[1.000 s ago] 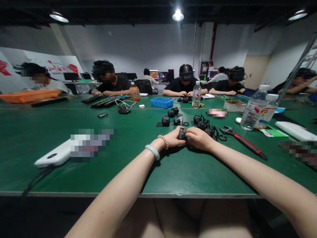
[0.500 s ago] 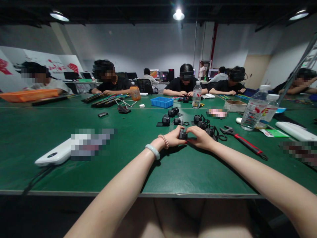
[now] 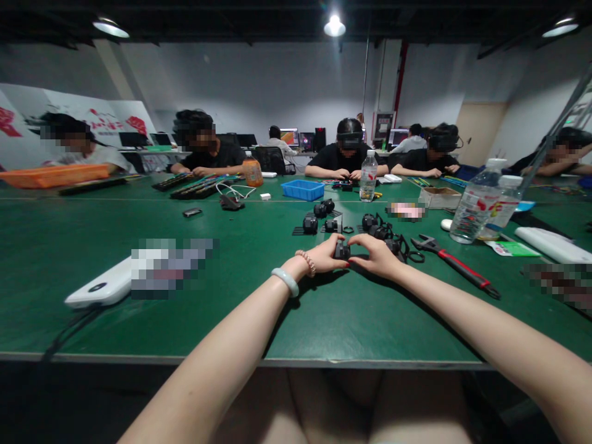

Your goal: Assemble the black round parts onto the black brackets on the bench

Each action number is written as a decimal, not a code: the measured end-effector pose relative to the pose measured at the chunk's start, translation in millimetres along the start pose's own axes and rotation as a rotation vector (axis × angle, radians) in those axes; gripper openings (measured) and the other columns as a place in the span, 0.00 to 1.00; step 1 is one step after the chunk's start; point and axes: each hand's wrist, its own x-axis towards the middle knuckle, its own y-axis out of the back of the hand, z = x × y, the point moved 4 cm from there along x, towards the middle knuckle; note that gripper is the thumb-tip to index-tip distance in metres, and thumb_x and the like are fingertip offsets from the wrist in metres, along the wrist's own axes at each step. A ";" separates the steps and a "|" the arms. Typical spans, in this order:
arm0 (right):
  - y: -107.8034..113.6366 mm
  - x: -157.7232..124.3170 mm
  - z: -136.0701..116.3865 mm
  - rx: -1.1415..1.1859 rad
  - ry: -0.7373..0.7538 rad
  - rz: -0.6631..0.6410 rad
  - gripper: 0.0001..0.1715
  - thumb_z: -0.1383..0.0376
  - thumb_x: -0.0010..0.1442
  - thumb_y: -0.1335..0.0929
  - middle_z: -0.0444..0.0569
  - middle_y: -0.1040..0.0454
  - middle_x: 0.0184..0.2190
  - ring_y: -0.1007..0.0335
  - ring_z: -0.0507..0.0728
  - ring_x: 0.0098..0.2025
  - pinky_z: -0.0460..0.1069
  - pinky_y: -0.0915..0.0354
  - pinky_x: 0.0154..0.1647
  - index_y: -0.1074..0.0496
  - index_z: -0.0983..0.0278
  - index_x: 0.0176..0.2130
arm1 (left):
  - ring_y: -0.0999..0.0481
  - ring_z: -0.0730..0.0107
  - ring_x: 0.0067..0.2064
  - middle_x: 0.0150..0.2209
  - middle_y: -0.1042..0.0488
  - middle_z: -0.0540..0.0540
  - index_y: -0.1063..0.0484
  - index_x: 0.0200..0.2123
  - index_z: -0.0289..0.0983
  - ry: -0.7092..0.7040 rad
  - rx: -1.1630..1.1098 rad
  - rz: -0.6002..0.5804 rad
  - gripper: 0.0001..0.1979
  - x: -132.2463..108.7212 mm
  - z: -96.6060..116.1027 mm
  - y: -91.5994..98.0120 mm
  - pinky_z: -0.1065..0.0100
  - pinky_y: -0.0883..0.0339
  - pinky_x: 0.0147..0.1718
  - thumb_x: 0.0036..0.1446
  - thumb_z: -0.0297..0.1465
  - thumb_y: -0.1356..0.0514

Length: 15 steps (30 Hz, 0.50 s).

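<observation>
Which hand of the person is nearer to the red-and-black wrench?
The right hand: it is left of the wrench, with black parts between. The left hand is farther left, holding a small black part.

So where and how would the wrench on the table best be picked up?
Probably by the middle of its handle, right hand coming from above on the person's right. The wrench lies flat, its long red-and-black handle slanting nearer the person, its head pointing away beside a black ring.
</observation>
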 end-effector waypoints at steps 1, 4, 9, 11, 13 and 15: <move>0.0 -0.1 0.7 0.007 -0.010 0.002 0.17 0.65 0.46 0.35 0.49 0.32 0.37 0.36 0.56 0.40 0.52 0.40 0.41 0.36 0.63 0.39 | 0.33 0.67 0.34 0.33 0.35 0.47 0.47 0.47 0.34 -0.001 -0.002 0.000 0.32 0.1 -0.3 -0.1 0.68 0.39 0.33 0.37 0.37 0.40; -0.4 -0.4 3.1 0.031 -0.041 0.007 0.18 0.65 0.45 0.34 0.49 0.32 0.36 0.36 0.55 0.40 0.52 0.39 0.41 0.36 0.63 0.39 | 0.33 0.67 0.34 0.34 0.35 0.47 0.48 0.47 0.34 -0.003 -0.010 -0.001 0.33 0.1 -0.8 -0.2 0.67 0.39 0.33 0.37 0.37 0.40; -1.1 -0.7 6.4 0.056 -0.072 0.006 0.18 0.65 0.45 0.34 0.49 0.32 0.36 0.36 0.55 0.40 0.52 0.39 0.41 0.36 0.63 0.39 | 0.33 0.67 0.35 0.35 0.35 0.46 0.48 0.47 0.35 0.000 0.003 -0.010 0.33 0.5 -1.2 -0.4 0.67 0.39 0.35 0.38 0.37 0.40; -1.4 -0.9 7.1 0.062 -0.080 0.000 0.18 0.65 0.45 0.34 0.49 0.32 0.36 0.36 0.55 0.40 0.52 0.39 0.41 0.36 0.64 0.40 | 0.33 0.67 0.35 0.36 0.35 0.46 0.49 0.48 0.35 0.003 0.015 -0.012 0.33 0.9 -2.1 -0.8 0.67 0.39 0.35 0.38 0.37 0.40; -1.6 -1.1 7.7 0.069 -0.087 -0.005 0.18 0.65 0.45 0.34 0.49 0.32 0.36 0.36 0.54 0.40 0.52 0.39 0.41 0.36 0.64 0.40 | 0.33 0.67 0.35 0.35 0.35 0.46 0.49 0.48 0.35 0.003 0.024 -0.017 0.33 1.4 -3.3 -1.4 0.67 0.39 0.34 0.39 0.38 0.41; -1.8 -1.4 7.9 0.076 -0.097 -0.005 0.18 0.65 0.46 0.34 0.49 0.32 0.36 0.36 0.54 0.40 0.52 0.38 0.41 0.36 0.64 0.40 | 0.33 0.67 0.35 0.35 0.35 0.46 0.50 0.49 0.34 0.001 0.030 -0.019 0.33 1.7 -4.7 -2.0 0.67 0.39 0.34 0.39 0.38 0.41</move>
